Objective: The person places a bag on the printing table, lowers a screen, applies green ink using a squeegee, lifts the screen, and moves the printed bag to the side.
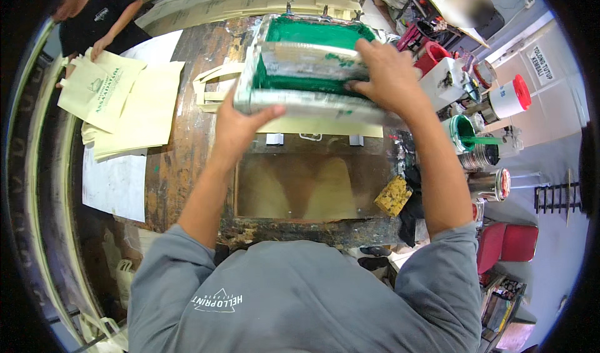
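On my feed, the green-inked frame (306, 100) sits toward the far edge of the surface (177, 178); my left hand (239, 128) has its fingers around the near-left corner, my right hand (394, 78) pinches the squeegee (300, 60).

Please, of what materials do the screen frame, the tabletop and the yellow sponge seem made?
Screen frame: metal or painted wood; its pale, smeared finish leaves this open.
Tabletop: probably wood, brown and worn, with scuffs and stains.
Yellow sponge: likely foam, matte, from its blotchy, rough surface.
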{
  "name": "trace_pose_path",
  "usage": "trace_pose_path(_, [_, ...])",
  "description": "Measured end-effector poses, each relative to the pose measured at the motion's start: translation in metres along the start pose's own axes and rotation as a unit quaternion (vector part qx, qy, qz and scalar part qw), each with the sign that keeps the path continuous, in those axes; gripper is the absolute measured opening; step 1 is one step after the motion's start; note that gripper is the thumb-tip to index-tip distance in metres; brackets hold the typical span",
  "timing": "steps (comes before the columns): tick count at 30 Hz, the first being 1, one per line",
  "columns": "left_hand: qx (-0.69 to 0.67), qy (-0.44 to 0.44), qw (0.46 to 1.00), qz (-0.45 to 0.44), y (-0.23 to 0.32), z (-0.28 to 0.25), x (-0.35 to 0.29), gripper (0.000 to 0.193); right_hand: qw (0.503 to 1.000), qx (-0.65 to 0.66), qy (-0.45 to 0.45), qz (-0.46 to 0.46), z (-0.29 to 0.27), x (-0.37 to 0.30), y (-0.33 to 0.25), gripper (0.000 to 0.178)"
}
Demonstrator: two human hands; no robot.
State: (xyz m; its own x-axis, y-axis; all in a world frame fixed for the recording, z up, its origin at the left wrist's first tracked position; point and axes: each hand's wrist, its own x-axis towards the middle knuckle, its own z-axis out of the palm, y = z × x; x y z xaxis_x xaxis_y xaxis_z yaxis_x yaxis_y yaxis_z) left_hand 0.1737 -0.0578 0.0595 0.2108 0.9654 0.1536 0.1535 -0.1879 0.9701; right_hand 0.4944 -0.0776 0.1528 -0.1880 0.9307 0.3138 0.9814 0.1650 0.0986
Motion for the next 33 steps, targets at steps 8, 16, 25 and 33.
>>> trace_pose_path(8, [0.303,0.040,0.949,0.075,-0.108,0.017,-0.055,0.118,0.985,0.042,-0.168,0.030,0.046,-0.054,-0.028,0.060])
trace_pose_path(16, [0.302,0.048,0.946,0.106,-0.124,0.017,-0.053,0.130,0.999,0.017,0.049,0.004,0.145,0.010,0.011,0.055])
trace_pose_path(25, [0.268,0.084,0.940,0.191,-0.051,0.009,0.000,0.125,0.999,0.011,-0.040,0.006,0.172,0.147,0.089,0.060])
trace_pose_path(33, [0.486,0.021,0.820,0.303,-0.065,0.110,0.259,0.072,1.000,-0.023,-0.004,0.021,0.189,0.140,0.081,0.062])
